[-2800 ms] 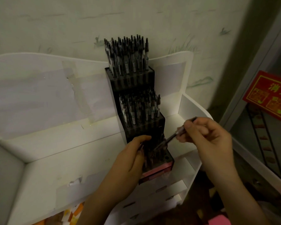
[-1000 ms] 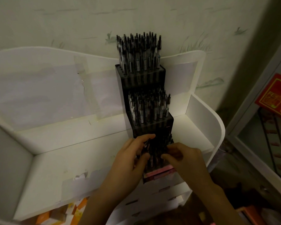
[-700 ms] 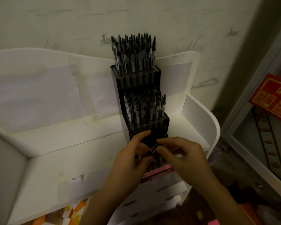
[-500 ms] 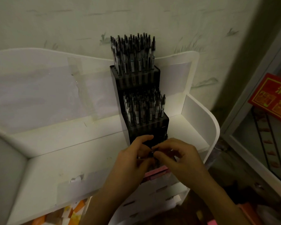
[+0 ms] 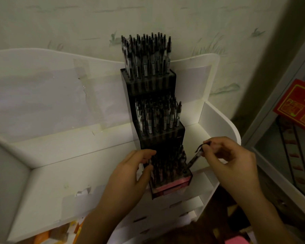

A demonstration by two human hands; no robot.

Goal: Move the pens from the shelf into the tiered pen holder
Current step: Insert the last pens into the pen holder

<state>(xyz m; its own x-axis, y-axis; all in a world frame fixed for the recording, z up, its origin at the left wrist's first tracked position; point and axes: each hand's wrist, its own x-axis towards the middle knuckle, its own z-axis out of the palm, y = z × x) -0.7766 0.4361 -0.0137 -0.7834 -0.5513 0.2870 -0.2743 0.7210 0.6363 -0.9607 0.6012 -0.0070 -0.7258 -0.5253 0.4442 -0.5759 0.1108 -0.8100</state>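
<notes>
Your right hand (image 5: 231,155) pinches one pen (image 5: 194,160), tilted, its lower end at the right front corner of the tiered pen holder (image 5: 157,136). Your left hand (image 5: 130,171) curls its fingers around the holder's lowest tier, on its left side. The holder stands on the white shelf (image 5: 74,173).

A white shelf (image 5: 48,175) with a scalloped back panel and curved side walls stands against the wall. On its upper tier, toward the right wall, sits a black tiered pen holder (image 5: 163,138), its three steps packed with upright pens. Left of the holder, tape patches (image 5: 81,196) stick to the shelf board.
</notes>
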